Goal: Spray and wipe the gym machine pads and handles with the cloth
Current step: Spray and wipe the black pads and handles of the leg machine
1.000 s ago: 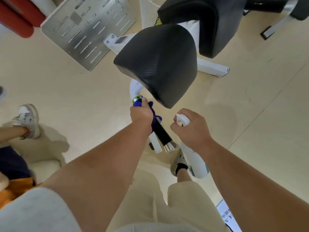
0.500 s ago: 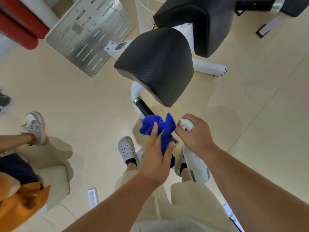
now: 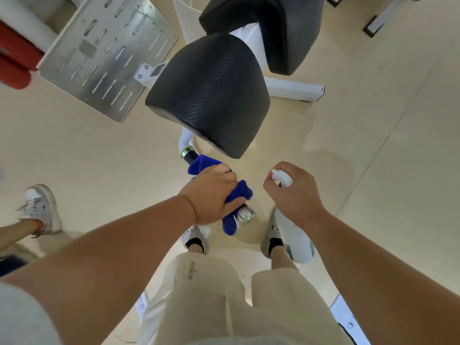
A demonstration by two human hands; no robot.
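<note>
A black machine handle point(image 3: 191, 154) with a chrome end cap point(image 3: 246, 213) juts toward me below a black pad point(image 3: 211, 90). My left hand point(image 3: 211, 192) is clenched around the handle through a blue cloth point(image 3: 239, 192), which covers most of the grip. To its right, my right hand point(image 3: 293, 195) holds a white spray bottle point(image 3: 296, 235) by the neck, nozzle pointing left and body hanging down, apart from the handle. A second black pad point(image 3: 281, 28) sits behind the first.
A slotted metal footplate point(image 3: 99, 53) lies at the upper left beside red rollers point(image 3: 15, 61). A white frame bar point(image 3: 293, 89) runs along the floor under the pads. Another person's shoe point(image 3: 41, 207) stands at the left. My own feet are below the handle.
My left hand let go near the handle's top, came off with the cloth, and now grips the cloth around the handle's lower end. The spray bottle hand stayed beside it.
</note>
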